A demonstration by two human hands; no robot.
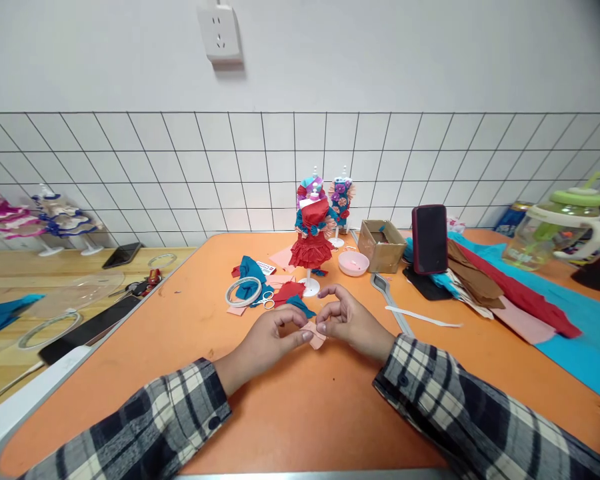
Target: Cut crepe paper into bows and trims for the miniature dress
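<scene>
pink scrap sits between left grip and right grip, both pinching it.

A white socket is fixed to the plain wall above white tiles. At the far right stands a clear drink bottle with a green lid, a straw and a pale handle. On the wooden table at the left, a dark phone lies flat near two small dressed stands by the tiles; the blurred red bit nearby may be a key fob.
</scene>
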